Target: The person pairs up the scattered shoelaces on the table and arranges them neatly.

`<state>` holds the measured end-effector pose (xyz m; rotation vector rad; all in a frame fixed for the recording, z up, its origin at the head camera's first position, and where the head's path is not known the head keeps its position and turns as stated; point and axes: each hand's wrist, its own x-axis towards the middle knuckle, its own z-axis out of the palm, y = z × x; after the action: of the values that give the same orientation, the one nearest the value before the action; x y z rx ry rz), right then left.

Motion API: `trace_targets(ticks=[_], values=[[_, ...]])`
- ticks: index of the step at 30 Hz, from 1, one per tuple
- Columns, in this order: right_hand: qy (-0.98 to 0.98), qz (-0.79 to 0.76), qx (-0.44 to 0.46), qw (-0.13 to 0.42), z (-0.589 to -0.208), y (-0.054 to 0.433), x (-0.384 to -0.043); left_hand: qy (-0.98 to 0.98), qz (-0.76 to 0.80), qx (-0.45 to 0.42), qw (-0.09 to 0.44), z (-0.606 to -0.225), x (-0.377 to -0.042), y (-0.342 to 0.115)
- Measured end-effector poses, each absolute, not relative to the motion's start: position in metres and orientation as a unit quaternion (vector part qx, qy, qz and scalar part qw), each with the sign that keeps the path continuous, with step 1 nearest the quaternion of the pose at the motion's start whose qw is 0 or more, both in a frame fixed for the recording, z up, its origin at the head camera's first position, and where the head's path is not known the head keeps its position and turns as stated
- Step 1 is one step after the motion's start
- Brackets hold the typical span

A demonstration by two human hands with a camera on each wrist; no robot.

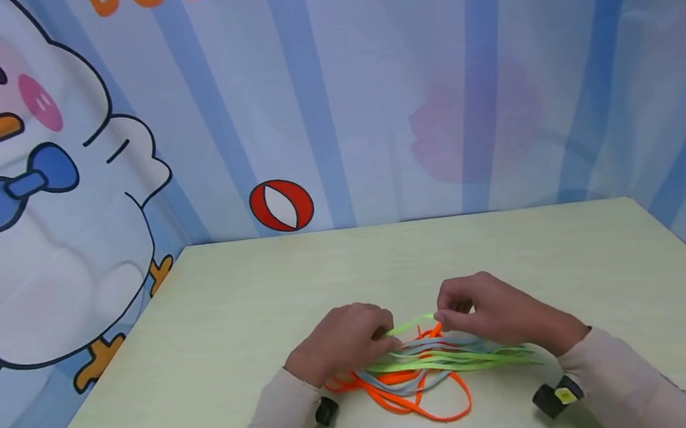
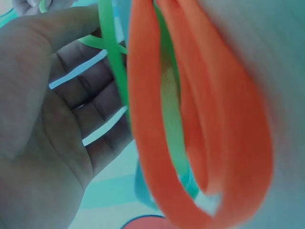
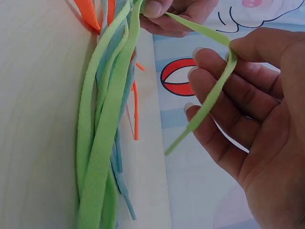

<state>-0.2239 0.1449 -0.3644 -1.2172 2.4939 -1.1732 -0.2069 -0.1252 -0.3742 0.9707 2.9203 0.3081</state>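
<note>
A bundle of flat shoelaces lies on the table, with green laces (image 3: pixel 102 181), grey-blue laces (image 1: pixel 408 386) and orange laces (image 2: pixel 145 95) side by side. My left hand (image 1: pixel 348 339) is at the bundle's left end, its thumb and fingers pinching green lace there. From it one thin green shoelace (image 3: pixel 209 102) runs up to my right hand (image 1: pixel 493 310), raised just above the bundle. The right thumb and forefinger pinch this lace, and its tipped end dangles in front of the other fingers. In the left wrist view, orange loops hang beside the left palm and hide part of the bundle.
The pale table (image 1: pixel 239 300) meets a printed cloth wall (image 1: pixel 387 110) along its back edge. A large duck (image 1: pixel 59 286) and a red-and-white ball (image 1: pixel 304 207) are printed on the cloth. Black wrist devices (image 1: pixel 546 401) hang below both sleeves.
</note>
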Motion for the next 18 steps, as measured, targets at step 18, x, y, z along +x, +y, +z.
trace_targets(ticks=[18], values=[[0.829, -0.445, -0.338, 0.004, -0.367, 0.154, -0.229, 0.854, 0.456, 0.227, 0.111, -0.368, -0.221, -0.169]])
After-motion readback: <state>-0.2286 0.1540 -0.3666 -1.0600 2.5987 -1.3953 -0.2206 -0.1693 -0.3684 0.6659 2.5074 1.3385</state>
